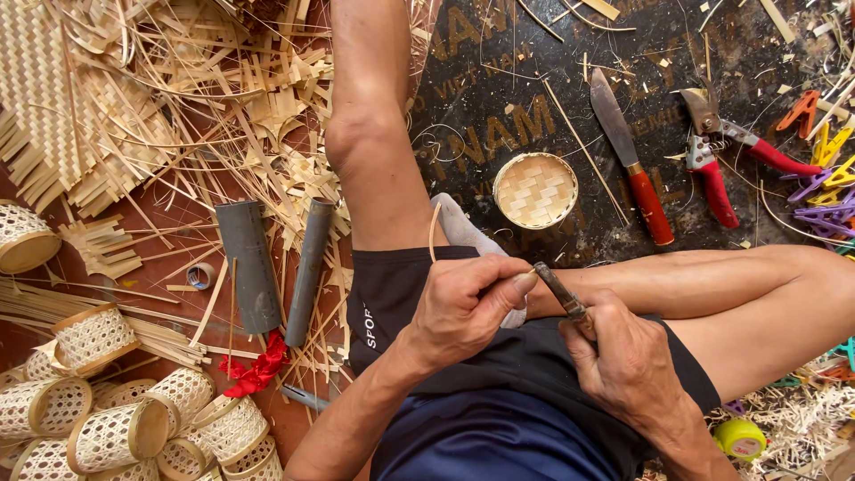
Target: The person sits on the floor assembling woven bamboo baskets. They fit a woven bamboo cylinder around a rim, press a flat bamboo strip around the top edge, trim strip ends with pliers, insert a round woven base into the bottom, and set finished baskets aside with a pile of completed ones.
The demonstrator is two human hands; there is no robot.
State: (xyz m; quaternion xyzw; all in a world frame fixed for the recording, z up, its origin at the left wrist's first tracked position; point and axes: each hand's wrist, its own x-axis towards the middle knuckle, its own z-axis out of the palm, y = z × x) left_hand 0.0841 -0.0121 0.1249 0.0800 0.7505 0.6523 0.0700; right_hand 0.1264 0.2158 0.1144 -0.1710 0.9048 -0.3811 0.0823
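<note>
My left hand [463, 307] pinches a thin bamboo strip [434, 230] that curves up past my knee. My right hand [623, 361] grips a small dark-bladed knife [559, 291], its tip meeting the left thumb where the strip is held. Both hands rest over my lap, above dark shorts. A small round woven bamboo tray [535, 190] lies on the dark mat just beyond my hands.
A red-handled knife [631, 156] and red-handled pruning shears [721, 147] lie on the mat [499, 107]. Two grey tubes [249, 267] sit left among bamboo shavings [178, 107]. Several woven cylinder baskets [134, 428] crowd the lower left. Coloured clips [828, 187] lie at right.
</note>
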